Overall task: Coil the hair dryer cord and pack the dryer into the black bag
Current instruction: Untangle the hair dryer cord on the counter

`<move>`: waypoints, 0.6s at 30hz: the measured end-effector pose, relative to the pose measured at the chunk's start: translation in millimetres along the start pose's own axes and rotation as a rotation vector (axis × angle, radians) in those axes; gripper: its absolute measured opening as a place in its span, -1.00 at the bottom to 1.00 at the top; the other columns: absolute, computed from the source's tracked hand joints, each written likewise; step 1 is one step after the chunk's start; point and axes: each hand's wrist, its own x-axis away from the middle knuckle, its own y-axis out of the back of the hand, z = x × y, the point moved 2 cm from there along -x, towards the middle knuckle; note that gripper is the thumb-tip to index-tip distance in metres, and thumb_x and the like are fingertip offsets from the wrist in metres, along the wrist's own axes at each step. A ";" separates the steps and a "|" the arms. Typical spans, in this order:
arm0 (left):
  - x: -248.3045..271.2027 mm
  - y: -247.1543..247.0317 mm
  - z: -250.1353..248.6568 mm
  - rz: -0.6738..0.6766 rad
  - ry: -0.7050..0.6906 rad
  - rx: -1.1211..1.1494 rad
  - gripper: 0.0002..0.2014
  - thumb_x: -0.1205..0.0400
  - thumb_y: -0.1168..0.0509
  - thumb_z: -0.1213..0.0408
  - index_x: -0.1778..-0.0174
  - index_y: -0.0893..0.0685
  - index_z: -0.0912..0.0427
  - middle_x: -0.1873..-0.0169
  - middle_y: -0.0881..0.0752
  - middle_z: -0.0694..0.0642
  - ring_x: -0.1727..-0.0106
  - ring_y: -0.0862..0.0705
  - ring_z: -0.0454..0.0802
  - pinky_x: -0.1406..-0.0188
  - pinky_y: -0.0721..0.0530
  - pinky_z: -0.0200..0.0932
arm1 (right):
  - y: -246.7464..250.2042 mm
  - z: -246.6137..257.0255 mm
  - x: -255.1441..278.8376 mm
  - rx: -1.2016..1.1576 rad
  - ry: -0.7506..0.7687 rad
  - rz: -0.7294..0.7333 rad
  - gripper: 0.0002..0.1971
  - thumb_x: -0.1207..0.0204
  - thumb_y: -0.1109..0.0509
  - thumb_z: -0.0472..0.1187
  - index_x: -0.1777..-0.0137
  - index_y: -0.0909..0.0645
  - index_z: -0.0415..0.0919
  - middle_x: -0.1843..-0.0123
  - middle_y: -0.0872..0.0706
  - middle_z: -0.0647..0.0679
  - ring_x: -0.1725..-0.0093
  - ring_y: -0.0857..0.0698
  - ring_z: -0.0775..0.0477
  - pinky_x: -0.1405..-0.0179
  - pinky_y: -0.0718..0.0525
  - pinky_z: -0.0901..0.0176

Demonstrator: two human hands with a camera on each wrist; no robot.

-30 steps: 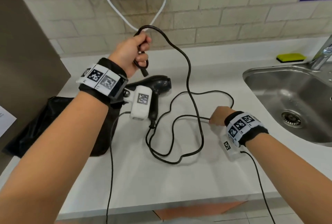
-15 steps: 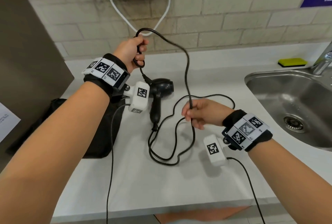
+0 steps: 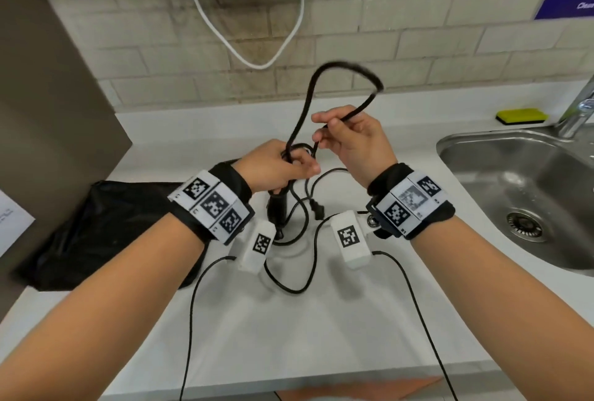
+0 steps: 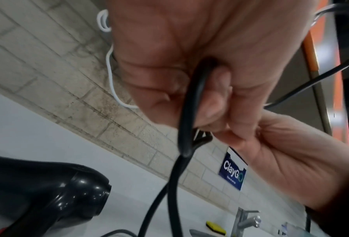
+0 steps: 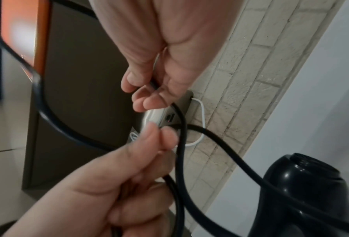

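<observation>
Feeding a fresh loop of the hair dryer cord (image 3: 337,68) toward the coil. Left hand (image 3: 273,169) curled tight round the gathered turns, fingers (image 4: 214,102) closed over the black strands. Right hand (image 3: 356,140) pinching the cord between thumb and fingertips, the raised loop arching above and behind both hands.

To do the step well: bring the pinched section across to the left fingers, lay it flat against the turns already held, match the loop size, avoid twisting. Release the right pinch only once the left fingers have clamped the new turn. Probably early to midway in coiling, judging by the slack lying loose below the hands.

Hair dryer (image 4: 47,189) lying on the white surface (image 3: 289,330) just below and beyond the left fingers, not lifted. Plug (image 3: 318,211) on the surface below the hands, among the slack. Black bag (image 3: 106,224) lying to the left of the left wrist; whether its mouth is open cannot be told.

Nearby: sink (image 3: 482,150) and faucet (image 3: 578,111) to the right of the right hand, yellow sponge (image 3: 520,115) behind it, white cable (image 3: 257,47) hanging on the tiled wall. Thin sensor leads (image 3: 193,320) from the wrist cameras trail beneath the hands; risk of snagging them in the slack.
</observation>
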 end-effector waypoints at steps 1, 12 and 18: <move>-3.6 -2.5 2.7 -0.042 -0.001 0.005 -0.86 -0.58 -0.36 0.25 0.19 -0.69 0.26 0.55 -0.48 -0.10 0.61 -0.40 -0.25 0.63 -0.44 -0.39 | 0.6 -1.6 -0.7 0.007 0.005 -0.012 -0.74 -0.59 -0.12 -0.53 0.17 -0.59 -0.30 0.23 -0.79 0.01 0.36 -0.71 0.07 0.33 -0.67 0.31; -45.2 -20.9 9.1 -0.067 0.071 0.071 -0.82 -0.61 -0.30 0.22 0.33 -0.57 0.09 0.47 -0.44 0.12 0.66 -0.34 -0.13 0.69 -0.36 -0.31 | 16.4 -4.8 -0.5 0.068 -0.003 -0.065 -0.78 -0.57 -0.14 -0.54 0.10 -0.60 -0.34 0.27 -0.79 0.06 0.37 -0.70 0.17 0.38 -0.63 0.37; -72.2 -4.6 1.6 -0.185 0.038 0.099 -0.83 -0.65 -0.25 0.24 0.25 -0.57 0.17 0.52 -0.40 0.06 0.73 -0.33 -0.15 0.73 -0.35 -0.31 | 59.5 -22.2 5.4 1.030 -0.298 -0.003 -0.65 -0.57 -0.29 -0.28 -0.36 -0.51 -0.17 -0.31 -0.61 -0.08 -0.13 -0.63 0.00 -0.18 -0.54 0.19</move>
